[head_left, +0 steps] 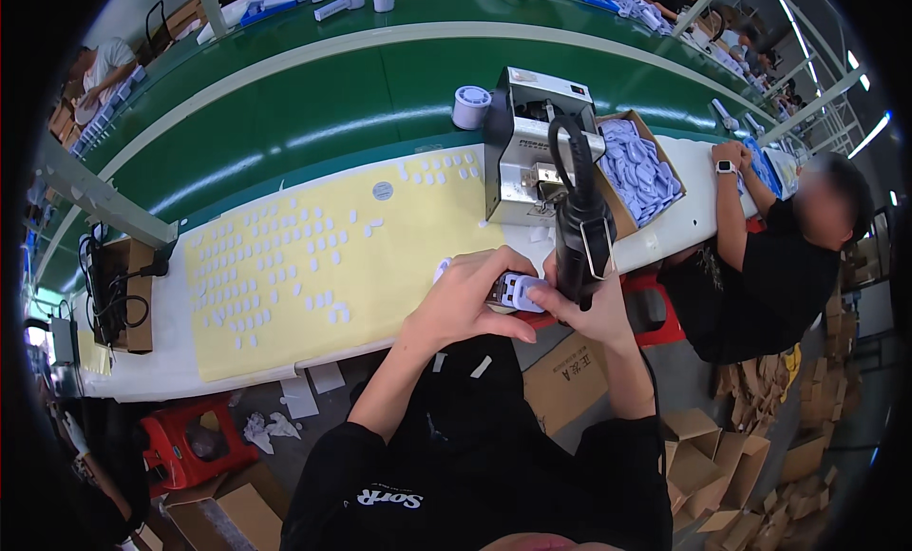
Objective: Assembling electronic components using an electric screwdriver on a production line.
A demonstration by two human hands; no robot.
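My left hand [465, 299] is closed round a small white plastic housing [518, 292] with slots and a dark metallic end. A pale rounded piece [442, 269] shows beside its knuckles; I cannot tell whether it belongs to the same housing. My right hand [598, 318] grips a black electric screwdriver [582, 233] with a wire hanger loop and a thick cable, while its thumb touches the housing. Most of the right fingers and the driver's tip are hidden. Just beyond stands a metal box-shaped machine [532, 152], seemingly a screw feeder.
Small white pieces [275, 247] lie in rows on a yellow sheet [285, 347]. A carton [676, 192] of pale plastic parts and a white tub [471, 107] flank the machine. Behind runs a green conveyor [313, 123]. A co-worker [760, 256] sits at right; a red stool [195, 446] stands lower left.
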